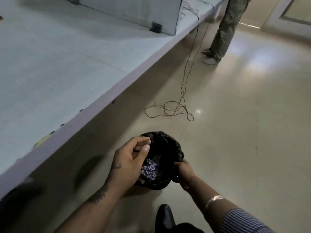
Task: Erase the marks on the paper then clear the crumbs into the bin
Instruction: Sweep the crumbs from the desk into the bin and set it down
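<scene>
We judge last step in hand: crumbs into bin (165, 148). Left hand (130, 159) over mouth, fingers (143, 141) loosely curled, contents unclear; right hand (184, 170) grips liner rim. Next: shake palm clean.

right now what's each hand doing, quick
Left hand: over the bin, fingers loosely curled with thumb near fingertips; cannot tell if it pinches anything.
Right hand: grips the bin's black liner rim.

Glossy, crinkled black plastic lining the bin (165, 145); polished, reflective floor (235, 132); matt, smooth tabletop (50, 64), possibly laminate.
</scene>
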